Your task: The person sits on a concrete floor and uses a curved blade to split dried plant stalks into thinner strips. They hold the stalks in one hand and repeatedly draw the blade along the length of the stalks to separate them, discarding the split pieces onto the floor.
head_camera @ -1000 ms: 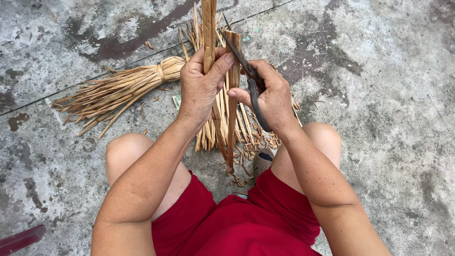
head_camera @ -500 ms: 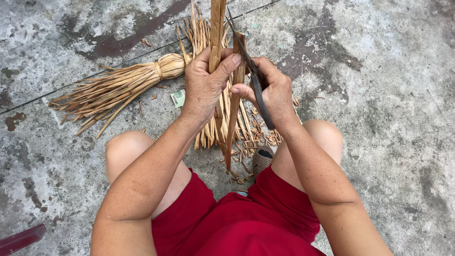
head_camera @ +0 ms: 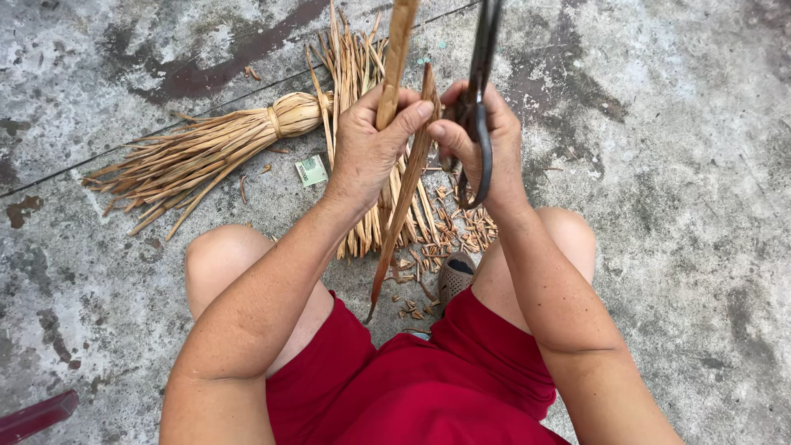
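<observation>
Above the knees, left hand fingers clenched on cane strips, right hand gripping scissors

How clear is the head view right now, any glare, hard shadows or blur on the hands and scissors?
Head view: soft, even daylight, no glare, only faint shadows on the concrete floor. Left hand and the dried leaf strip are sharp; right hand too. The scissors look dark and slightly soft toward the top edge, where they and the strip are cut off. The tied bundle of strips is in focus.

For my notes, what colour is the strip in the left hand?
Tan, straw-coloured strip, left hand; head view.
</observation>
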Tool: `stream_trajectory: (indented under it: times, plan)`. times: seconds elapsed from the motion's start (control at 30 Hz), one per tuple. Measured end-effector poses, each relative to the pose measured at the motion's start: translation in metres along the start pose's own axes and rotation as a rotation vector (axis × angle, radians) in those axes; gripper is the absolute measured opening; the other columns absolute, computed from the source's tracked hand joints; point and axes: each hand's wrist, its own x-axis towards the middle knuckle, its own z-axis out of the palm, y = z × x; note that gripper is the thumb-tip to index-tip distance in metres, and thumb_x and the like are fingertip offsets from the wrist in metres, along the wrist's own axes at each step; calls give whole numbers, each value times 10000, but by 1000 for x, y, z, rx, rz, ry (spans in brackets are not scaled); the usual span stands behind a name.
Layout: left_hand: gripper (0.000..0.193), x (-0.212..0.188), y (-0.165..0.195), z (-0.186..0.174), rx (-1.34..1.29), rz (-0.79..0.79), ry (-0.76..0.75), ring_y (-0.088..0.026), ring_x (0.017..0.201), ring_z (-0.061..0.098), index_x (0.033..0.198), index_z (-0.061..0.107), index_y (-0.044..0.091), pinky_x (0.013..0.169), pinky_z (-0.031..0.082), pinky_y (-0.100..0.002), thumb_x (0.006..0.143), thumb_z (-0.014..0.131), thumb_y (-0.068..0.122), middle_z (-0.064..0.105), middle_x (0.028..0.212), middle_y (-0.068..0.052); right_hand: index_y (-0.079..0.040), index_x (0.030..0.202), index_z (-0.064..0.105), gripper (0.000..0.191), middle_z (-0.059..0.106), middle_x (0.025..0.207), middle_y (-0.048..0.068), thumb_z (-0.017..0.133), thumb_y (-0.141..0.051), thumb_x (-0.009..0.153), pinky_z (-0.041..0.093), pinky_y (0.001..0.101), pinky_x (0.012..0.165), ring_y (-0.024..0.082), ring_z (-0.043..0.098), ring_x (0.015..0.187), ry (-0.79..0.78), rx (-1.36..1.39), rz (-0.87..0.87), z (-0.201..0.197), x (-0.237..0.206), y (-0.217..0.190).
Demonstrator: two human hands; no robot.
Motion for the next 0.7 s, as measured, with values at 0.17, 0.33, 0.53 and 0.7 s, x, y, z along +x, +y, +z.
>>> stream_trajectory:
  times: [0.17, 0.33, 0.53, 0.7]
  plan:
    - [316, 2, 0, 3, 13, 6, -16, -4, 660, 519, 1179, 672, 92, 549, 449, -167, 991, 729, 340, 649, 895, 33, -76, 1223, 590, 391, 677, 938, 12, 845, -122, 929, 559, 239, 687, 96, 656, 812, -59, 79, -63, 0, 2, 3]
    - [483, -3, -1, 11, 176, 74, -105, -59, 797, 569, 1402, 630, 178, 696, 531, -228, 1092, 486, 519, 695, 1133, -11, -82, 1202, 571, 337, 773, 1027, 50, 806, -81, 961, 581, 260, 699, 127, 695, 841, 36, 175, -128, -15, 12, 1]
    - [547, -21, -6, 27, 170, 57, -210, -117, 1135, 657, 1566, 375, 272, 956, 593, -304, 1092, 409, 541, 594, 1397, -43, -79, 1247, 569, 365, 691, 969, 22, 821, -80, 983, 587, 254, 736, 111, 682, 862, 147, 124, -187, -17, 7, 1]
    - [524, -19, -13, 31, 224, 23, -103, -113, 1027, 678, 1584, 323, 329, 798, 651, -309, 1084, 427, 448, 579, 1417, -54, -75, 1267, 554, 369, 733, 1074, 58, 787, -99, 982, 652, 300, 833, 148, 735, 952, 111, 173, -179, -16, 6, -2]
